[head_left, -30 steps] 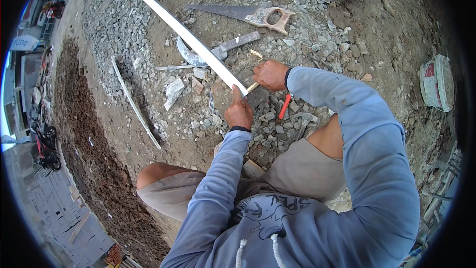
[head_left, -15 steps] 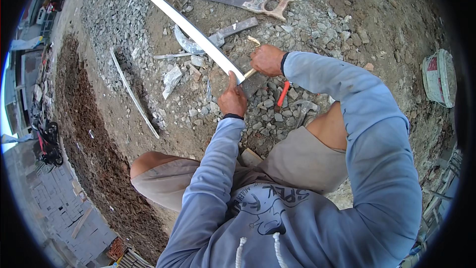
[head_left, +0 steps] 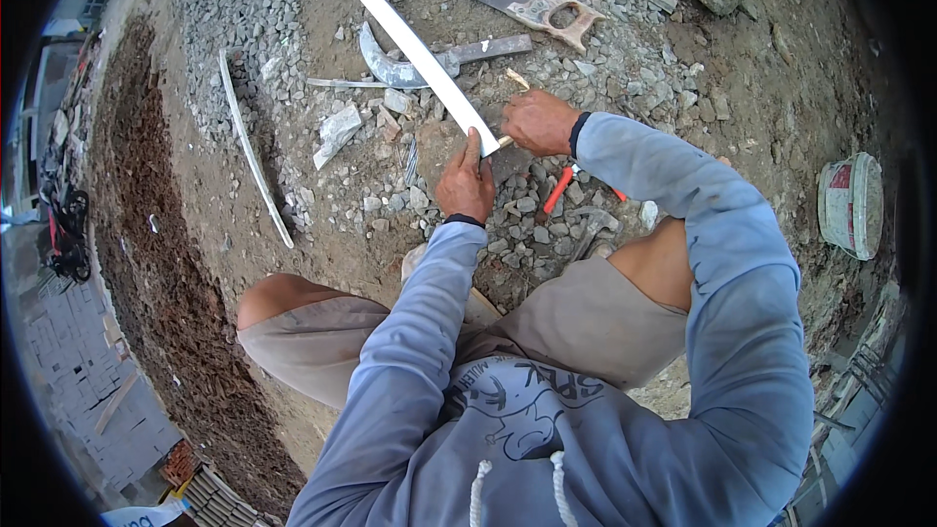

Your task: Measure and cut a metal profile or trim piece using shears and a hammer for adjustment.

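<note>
A long, flat white strip (head_left: 400, 34) slants from the frame's top edge to its centre, where the left hand (head_left: 467, 185) lays a finger on its end, grip unclear; the right hand (head_left: 540, 123) pinches a slim tan stick (head_left: 505, 141).

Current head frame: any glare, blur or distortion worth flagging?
Head view, centre: diffuse light, no hard-edged shadows; left hand and right hand show no obvious blur; white strip very bright, face nearly featureless. Head view, rim: black border, fisheye bending; motorcycle too small and soft for detail.
</note>
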